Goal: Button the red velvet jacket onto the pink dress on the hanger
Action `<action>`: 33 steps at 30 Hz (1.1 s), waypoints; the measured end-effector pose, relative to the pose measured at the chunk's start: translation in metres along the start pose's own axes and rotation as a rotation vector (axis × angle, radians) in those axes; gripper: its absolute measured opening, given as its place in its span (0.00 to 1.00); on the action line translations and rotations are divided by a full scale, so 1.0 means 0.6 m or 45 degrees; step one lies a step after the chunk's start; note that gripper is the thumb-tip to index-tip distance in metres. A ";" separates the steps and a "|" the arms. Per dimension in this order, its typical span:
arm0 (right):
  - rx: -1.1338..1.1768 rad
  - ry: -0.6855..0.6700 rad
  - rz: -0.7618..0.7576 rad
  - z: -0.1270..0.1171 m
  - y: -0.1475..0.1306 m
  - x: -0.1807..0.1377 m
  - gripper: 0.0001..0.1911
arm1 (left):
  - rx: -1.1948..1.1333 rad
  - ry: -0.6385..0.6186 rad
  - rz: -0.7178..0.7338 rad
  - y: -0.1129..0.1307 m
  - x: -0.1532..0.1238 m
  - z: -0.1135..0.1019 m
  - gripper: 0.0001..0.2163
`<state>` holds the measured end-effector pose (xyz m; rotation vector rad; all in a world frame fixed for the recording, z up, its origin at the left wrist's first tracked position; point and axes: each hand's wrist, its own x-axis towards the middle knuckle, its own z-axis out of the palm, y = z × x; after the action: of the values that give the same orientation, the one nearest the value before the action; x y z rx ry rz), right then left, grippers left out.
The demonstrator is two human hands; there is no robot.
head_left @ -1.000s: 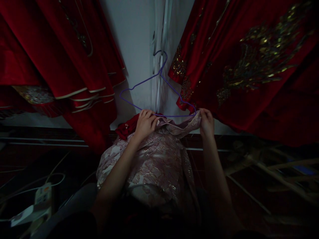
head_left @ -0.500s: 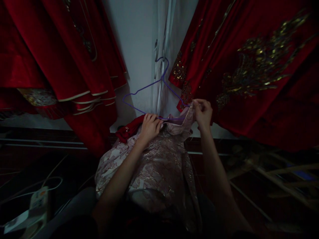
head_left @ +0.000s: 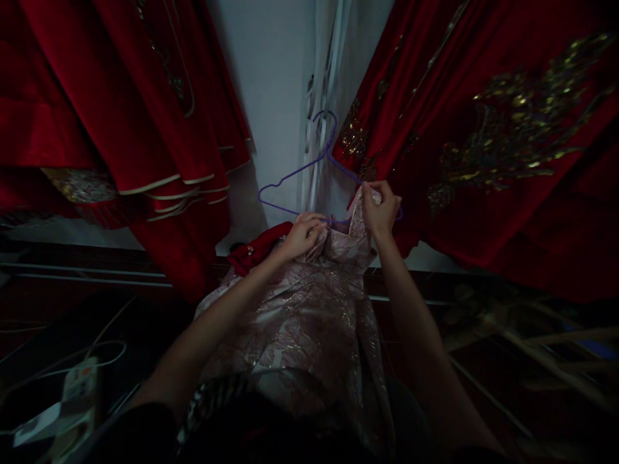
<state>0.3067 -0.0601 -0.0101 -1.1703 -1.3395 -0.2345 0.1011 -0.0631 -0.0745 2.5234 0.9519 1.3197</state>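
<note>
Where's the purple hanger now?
In the head view, the purple hanger is slightly above centre, before the pale wall, its right end beside the right hand.

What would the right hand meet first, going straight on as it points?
The right hand, pinching the pink garment, would probably meet the purple hanger first, though depth is unclear.

The right hand [head_left: 382, 209] covers a stretch of the hanger [head_left: 302, 169] near one end; the lower bar goes out of sight behind the left hand [head_left: 305, 235] and the dress [head_left: 309, 309]. The dress's lower part sinks into darkness. The left robe [head_left: 87, 116] and right robe [head_left: 522, 219] are cut by the top and side edges. Markings on the power strip [head_left: 80, 386] are too small to read; the wooden frame [head_left: 570, 336] blurs.
</note>
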 end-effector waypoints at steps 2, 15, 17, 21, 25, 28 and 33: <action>0.000 -0.006 0.001 -0.004 0.004 0.008 0.15 | 0.025 0.018 -0.046 -0.047 0.010 -0.039 0.14; 0.059 -0.040 -0.025 -0.011 0.026 0.031 0.15 | 0.356 0.707 -0.847 -0.259 -0.069 -0.159 0.16; 0.042 -0.038 -0.035 -0.013 0.026 0.032 0.15 | 0.314 0.765 -0.770 -0.247 -0.064 -0.152 0.17; 0.041 -0.047 -0.040 -0.016 0.025 0.033 0.15 | 0.209 0.779 -0.685 -0.225 -0.046 -0.160 0.19; 0.113 -0.071 -0.009 -0.010 0.028 0.028 0.16 | 0.134 0.743 -0.613 -0.191 -0.018 -0.178 0.19; 0.170 -0.099 0.021 0.003 0.031 0.020 0.17 | 0.113 0.671 -0.527 -0.153 0.016 -0.181 0.18; 0.232 -0.104 0.052 0.021 0.041 0.010 0.19 | 0.138 0.413 -0.356 -0.119 0.088 -0.189 0.18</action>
<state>0.3186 -0.0365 -0.0201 -1.0616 -1.3764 -0.0349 0.0012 0.0065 0.0024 2.1772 1.4148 1.6494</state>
